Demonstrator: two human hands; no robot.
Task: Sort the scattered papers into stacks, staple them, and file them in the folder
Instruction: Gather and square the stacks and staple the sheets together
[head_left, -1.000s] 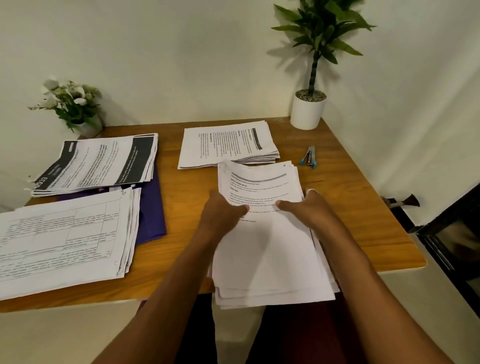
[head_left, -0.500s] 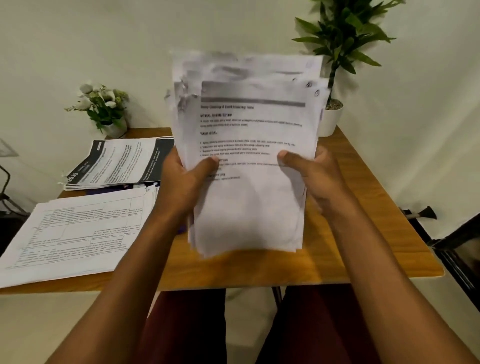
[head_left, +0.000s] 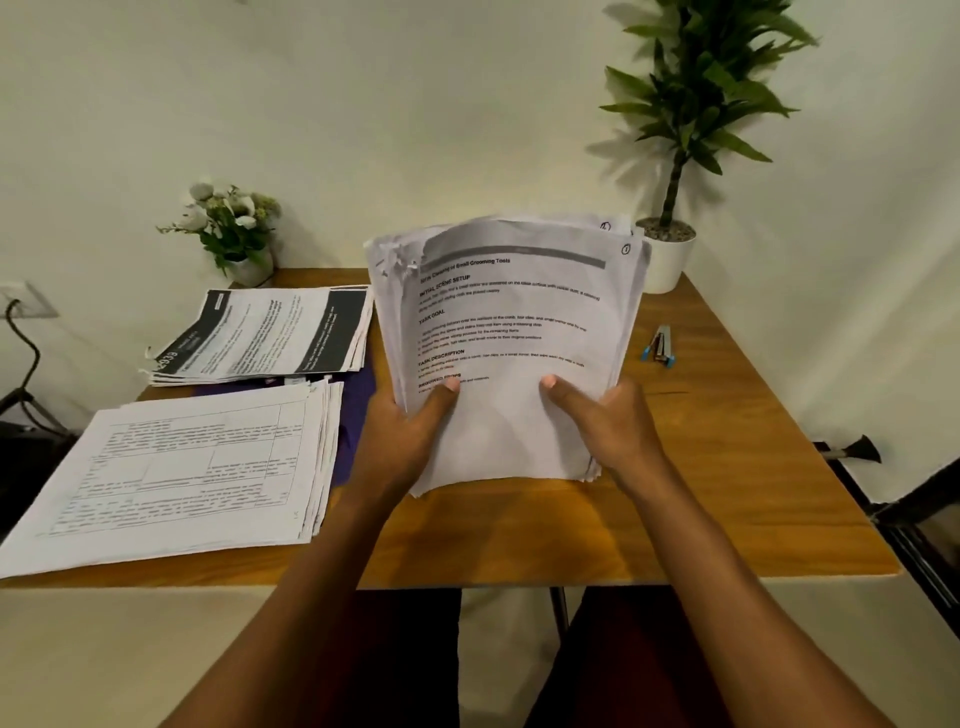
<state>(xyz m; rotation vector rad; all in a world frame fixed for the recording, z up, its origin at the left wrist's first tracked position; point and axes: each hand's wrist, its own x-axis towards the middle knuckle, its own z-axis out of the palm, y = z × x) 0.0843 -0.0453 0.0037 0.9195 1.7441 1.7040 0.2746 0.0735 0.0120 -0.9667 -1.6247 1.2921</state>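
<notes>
head view: we see the paper stack (head_left: 511, 358) upright over the table's (head_left: 727, 493) middle.
left hand (head_left: 408, 441): we see fingers curled round its 9 o'clock edge.
right hand (head_left: 615, 426): gripping its 3 o'clock edge.
stapler (head_left: 661, 345): at the stack's 2 o'clock.
folder (head_left: 358, 400): purple, at 9 o'clock.

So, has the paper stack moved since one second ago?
Yes. The paper stack lay flat over the near edge of the table; now it is lifted upright.

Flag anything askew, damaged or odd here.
The paper stack held upright by the left hand and right hand has crumpled, ragged top-left corners and uneven sheet edges. The purple folder lies mostly buried under the dark-headed stack and the gridded stack.
</notes>
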